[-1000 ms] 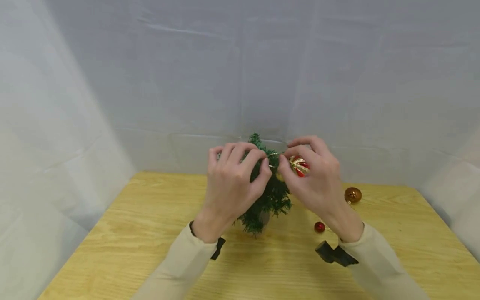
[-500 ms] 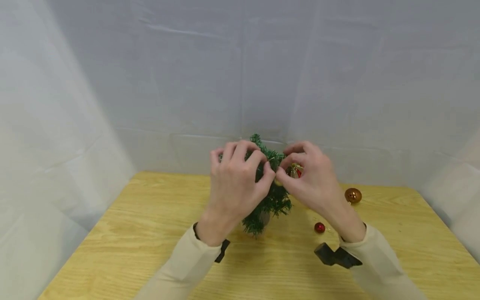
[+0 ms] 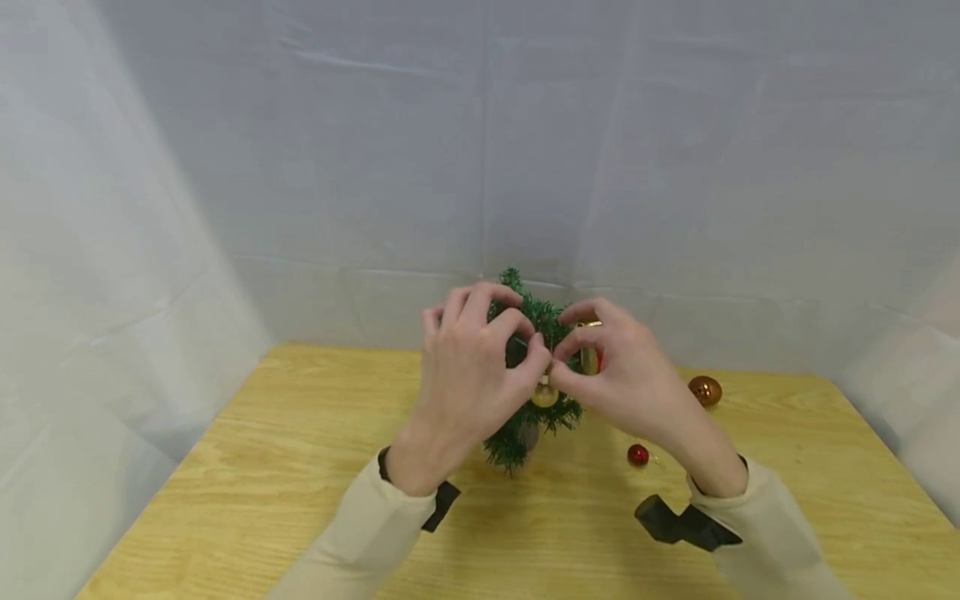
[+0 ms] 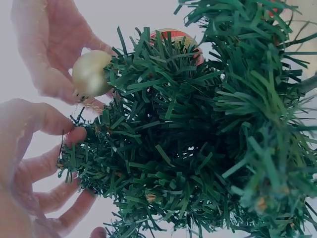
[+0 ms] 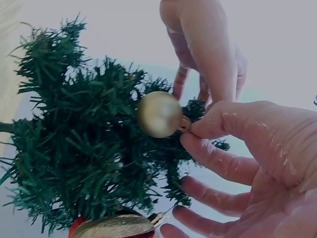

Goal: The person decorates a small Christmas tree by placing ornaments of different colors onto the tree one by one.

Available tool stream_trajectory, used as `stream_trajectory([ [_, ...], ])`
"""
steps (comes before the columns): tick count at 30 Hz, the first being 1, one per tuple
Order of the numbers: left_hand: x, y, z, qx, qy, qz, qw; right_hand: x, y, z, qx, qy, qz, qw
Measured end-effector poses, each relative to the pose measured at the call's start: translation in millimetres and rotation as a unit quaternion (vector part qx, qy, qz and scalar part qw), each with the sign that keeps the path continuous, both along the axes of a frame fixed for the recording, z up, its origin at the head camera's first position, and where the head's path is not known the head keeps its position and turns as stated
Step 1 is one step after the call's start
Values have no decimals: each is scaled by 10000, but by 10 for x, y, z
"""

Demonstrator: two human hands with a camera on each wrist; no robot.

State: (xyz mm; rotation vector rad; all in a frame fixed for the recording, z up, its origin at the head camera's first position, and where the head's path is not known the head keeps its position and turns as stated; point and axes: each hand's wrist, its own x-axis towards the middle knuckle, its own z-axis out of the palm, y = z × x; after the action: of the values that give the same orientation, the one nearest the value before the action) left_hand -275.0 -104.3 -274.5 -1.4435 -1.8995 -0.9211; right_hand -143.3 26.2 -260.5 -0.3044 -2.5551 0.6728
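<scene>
A small green artificial Christmas tree [image 3: 543, 321] stands between the two hands. My left hand [image 3: 468, 367] pinches the tip of one of its branches [image 4: 84, 144] between thumb and index finger. From the right, my right hand [image 3: 633, 371] holds a gold bauble [image 5: 160, 114] by its small cap, thumb against index finger. The bauble lies against the branches, and in the left wrist view its thin string runs to the left fingertips. A red and gold striped bauble [image 5: 116, 227] is beside the tree, partly behind the right hand in the head view.
On the wooden table [image 3: 300, 442], a brown-gold bauble [image 3: 706, 390] and a small red bauble [image 3: 638, 455] lie to the right, near the right forearm. White sheeting [image 3: 480, 150] rises behind the table and at both sides.
The right hand has come down and in towards the left fingertips. The string loop stretched between the hands has closed up, and the gold bauble now shows below the fingers. The left hand shifted slightly right.
</scene>
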Motion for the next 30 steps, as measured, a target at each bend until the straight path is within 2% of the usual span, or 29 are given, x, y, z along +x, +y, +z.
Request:
stream_trajectory([
  [4,-23,-10,-17,-10,-19,-113,9999,-23,26,-64,226,297,64,9993],
  [8,-95,-47,-47,148,1,-391,9991,-20,58,-137,502,665,176,9964],
  [14,-315,-190,-143,637,128,-942,9934,74,137,-207,735,1278,424,9882],
  [18,-476,-293,-218,885,160,-1146,9893,152,220,-250,842,1608,489,9822],
  [25,-696,-398,-291,1028,56,-1218,9872,271,366,-358,919,1793,406,9787],
  [30,-804,-395,-329,944,-124,-1302,9869,357,451,-462,968,1674,165,9810],
])
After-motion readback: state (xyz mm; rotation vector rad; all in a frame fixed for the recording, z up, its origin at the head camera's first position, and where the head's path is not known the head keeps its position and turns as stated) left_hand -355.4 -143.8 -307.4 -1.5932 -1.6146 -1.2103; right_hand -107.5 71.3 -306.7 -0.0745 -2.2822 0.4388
